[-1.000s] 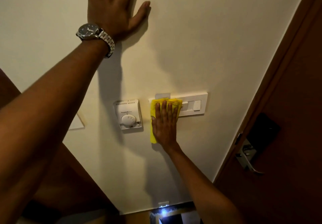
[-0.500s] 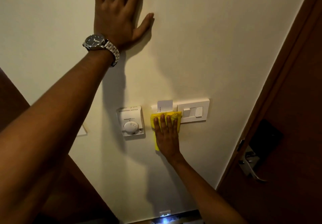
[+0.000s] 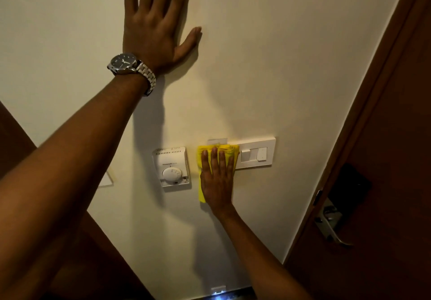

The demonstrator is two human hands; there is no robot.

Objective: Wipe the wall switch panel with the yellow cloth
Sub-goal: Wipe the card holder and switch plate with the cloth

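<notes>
A pale cream wall (image 3: 268, 55) fills most of the view, with a dark brown door (image 3: 384, 159) down the right side carrying a metal lever handle (image 3: 331, 227) under a black lock plate whose detail is hard to make out. The person's left arm crosses from the lower left, and the left hand (image 3: 154, 27) lies flat on the wall high up, fingers spread and straight, gripping nothing; the fingertips are cut off by the top edge. A steel wristwatch (image 3: 127, 64) sits on that wrist. Lower and to the right, the right hand (image 3: 217, 178) presses flat on the yellow cloth (image 3: 205, 157), fingers extended and close together pointing up, pinning the cloth against the wall rather than clutching it. The cloth hangs with its long axis vertical, bunched at the top over the left end of the wall switch panel (image 3: 254, 152) and trailing down past the palm's left side. The panel is white, its long axis horizontal; its left part is hidden by cloth and fingers, while two rocker switches show on the right. A white thermostat (image 3: 172, 168) with a round dial is just left of the cloth, apart from it. Its small lettering is unreadable.
</notes>
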